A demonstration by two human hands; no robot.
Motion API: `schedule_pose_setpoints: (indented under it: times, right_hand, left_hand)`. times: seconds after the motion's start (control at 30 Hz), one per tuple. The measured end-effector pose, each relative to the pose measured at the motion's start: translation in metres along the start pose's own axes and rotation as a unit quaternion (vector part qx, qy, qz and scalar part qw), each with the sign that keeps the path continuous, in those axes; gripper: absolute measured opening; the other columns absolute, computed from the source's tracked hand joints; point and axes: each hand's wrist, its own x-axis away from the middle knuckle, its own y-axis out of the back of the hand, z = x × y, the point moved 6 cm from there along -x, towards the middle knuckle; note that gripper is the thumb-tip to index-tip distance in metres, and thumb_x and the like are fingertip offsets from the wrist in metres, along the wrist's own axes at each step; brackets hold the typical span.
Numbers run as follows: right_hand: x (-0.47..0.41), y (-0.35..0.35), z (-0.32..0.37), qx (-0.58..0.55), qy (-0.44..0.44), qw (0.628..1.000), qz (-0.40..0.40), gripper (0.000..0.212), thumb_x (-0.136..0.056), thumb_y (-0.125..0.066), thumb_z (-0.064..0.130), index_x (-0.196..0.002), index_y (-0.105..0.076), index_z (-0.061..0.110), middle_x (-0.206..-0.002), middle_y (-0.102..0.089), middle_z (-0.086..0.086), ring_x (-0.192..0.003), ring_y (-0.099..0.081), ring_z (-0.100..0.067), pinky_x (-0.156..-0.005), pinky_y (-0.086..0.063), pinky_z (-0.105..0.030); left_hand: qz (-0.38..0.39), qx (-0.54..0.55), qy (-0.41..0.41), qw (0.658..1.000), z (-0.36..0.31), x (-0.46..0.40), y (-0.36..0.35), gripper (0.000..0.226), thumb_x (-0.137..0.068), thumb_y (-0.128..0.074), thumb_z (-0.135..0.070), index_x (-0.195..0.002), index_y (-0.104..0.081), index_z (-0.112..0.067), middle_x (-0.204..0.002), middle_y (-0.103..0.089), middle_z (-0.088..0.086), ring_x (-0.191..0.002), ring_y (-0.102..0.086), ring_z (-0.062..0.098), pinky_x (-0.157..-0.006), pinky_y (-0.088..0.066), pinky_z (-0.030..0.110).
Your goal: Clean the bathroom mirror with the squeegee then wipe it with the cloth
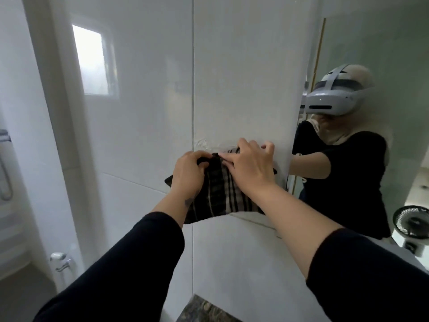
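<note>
Both hands work the striped cloth (216, 194) at a clear wall hook (209, 144) on the tiled wall (243, 77), left of the mirror (371, 43). Left hand (188, 175) pinches the cloth's top edge; right hand (249, 163) is pressed on it, fingers curled. Looks like hanging or unhooking; can't tell which. Next move needs the cloth's edge worked at the hook. Hook mostly hidden by fingers. Squeegee not in view.

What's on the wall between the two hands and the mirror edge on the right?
Nothing: in the head view, only bare white wall tile lies between the right hand and the mirror. The left hand grips the cloth.
</note>
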Motion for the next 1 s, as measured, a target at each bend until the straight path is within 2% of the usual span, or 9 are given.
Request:
schedule_pose_setpoints:
  times: [0.13, 0.27, 0.37, 0.5, 0.6, 0.73, 0.9, 0.97, 1.0]
  right_hand:
    - [-0.013, -0.016, 0.002, 0.073, 0.012, 0.997, -0.021, 0.02, -0.094, -0.052, 0.035, -0.098, -0.071, 0.039, -0.093, -0.06, 0.003, -0.087, -0.055, -0.022, -0.077, -0.017, -0.038]
    - [-0.01, -0.03, 0.004, 0.071, 0.007, 0.997, -0.039, 0.017, -0.093, -0.056, 0.031, -0.097, -0.072, 0.036, -0.092, -0.064, 0.004, -0.091, -0.055, -0.022, -0.076, -0.018, -0.038]
    - [-0.01, -0.031, 0.004, 0.069, -0.002, 0.996, -0.051, 0.013, -0.088, -0.063, 0.032, -0.094, -0.073, 0.036, -0.086, -0.066, 0.005, -0.087, -0.056, -0.021, -0.076, -0.019, -0.037]
    - [0.015, -0.046, 0.005, 0.025, -0.052, 0.997, -0.053, 0.021, -0.088, -0.062, 0.034, -0.107, -0.071, 0.033, -0.085, -0.07, 0.003, -0.081, -0.061, -0.022, -0.074, -0.02, -0.036]
    - [0.036, -0.059, 0.006, -0.025, -0.091, 0.995, -0.011, 0.037, -0.096, -0.049, 0.035, -0.132, -0.055, 0.032, -0.098, -0.071, 0.0, -0.093, -0.059, -0.024, -0.075, -0.021, -0.037]
    - [0.04, -0.063, 0.008, -0.074, -0.144, 0.985, 0.064, 0.045, -0.1, -0.037, 0.035, -0.145, -0.035, 0.035, -0.118, -0.065, -0.001, -0.112, -0.046, -0.025, -0.085, -0.028, -0.039]
    - [0.053, -0.067, 0.01, -0.084, -0.155, 0.965, 0.192, 0.06, -0.098, -0.042, 0.034, -0.15, -0.013, 0.037, -0.129, -0.052, -0.007, -0.121, -0.037, -0.026, -0.093, -0.031, -0.041]
    - [0.063, -0.061, 0.015, -0.118, -0.172, 0.952, 0.223, 0.068, -0.095, -0.046, 0.031, -0.151, -0.009, 0.035, -0.132, -0.046, -0.011, -0.121, -0.037, -0.029, -0.095, -0.032, -0.042]
    - [0.072, -0.057, 0.017, -0.124, -0.179, 0.95, 0.224, 0.069, -0.094, -0.047, 0.029, -0.151, -0.009, 0.034, -0.132, -0.045, -0.012, -0.12, -0.038, -0.03, -0.095, -0.033, -0.042]
  left_hand:
    - [-0.014, -0.021, -0.006, 1.0, 0.003, -0.016, -0.016, 0.03, -0.088, -0.05, -0.004, -0.105, -0.069, -0.021, -0.111, -0.065, 0.003, -0.1, -0.056, 0.018, -0.081, -0.033, 0.019]
    - [-0.031, 0.004, 0.009, 0.999, 0.012, -0.02, -0.021, 0.028, -0.088, -0.051, -0.004, -0.098, -0.068, -0.023, -0.106, -0.065, 0.003, -0.097, -0.059, 0.022, -0.082, -0.046, 0.031]
    - [-0.037, -0.012, 0.004, 0.999, 0.012, -0.02, -0.022, 0.028, -0.09, -0.049, -0.006, -0.102, -0.066, -0.025, -0.107, -0.06, -0.002, -0.098, -0.056, 0.019, -0.078, -0.044, 0.031]
    - [-0.028, -0.127, -0.008, 0.991, 0.015, -0.008, -0.027, 0.03, -0.093, -0.046, -0.012, -0.112, -0.063, -0.028, -0.12, -0.049, -0.005, -0.109, -0.046, 0.017, -0.076, -0.041, 0.034]
    - [0.005, -0.109, -0.011, 0.994, 0.019, 0.003, -0.034, 0.037, -0.091, -0.041, -0.012, -0.12, -0.057, -0.028, -0.123, -0.054, -0.005, -0.108, -0.051, 0.02, -0.084, -0.045, 0.038]
    - [0.068, -0.021, 0.029, 0.997, 0.021, 0.011, -0.039, 0.043, -0.089, -0.044, -0.012, -0.129, -0.05, -0.028, -0.126, -0.053, -0.003, -0.104, -0.061, 0.022, -0.087, -0.05, 0.039]
    - [0.181, -0.086, 0.006, 0.98, 0.016, 0.025, -0.04, 0.057, -0.092, -0.045, -0.023, -0.143, -0.027, -0.04, -0.129, -0.052, 0.0, -0.113, -0.054, 0.024, -0.086, -0.041, 0.031]
    - [0.204, -0.098, 0.013, 0.974, 0.015, 0.031, -0.037, 0.064, -0.09, -0.044, -0.03, -0.145, -0.016, -0.045, -0.142, -0.044, -0.005, -0.121, -0.05, 0.024, -0.096, -0.043, 0.04]
    - [0.213, -0.135, 0.015, 0.968, 0.013, 0.037, -0.034, 0.069, -0.089, -0.045, -0.03, -0.147, -0.01, -0.042, -0.151, -0.034, -0.005, -0.128, -0.044, 0.025, -0.101, -0.041, 0.046]
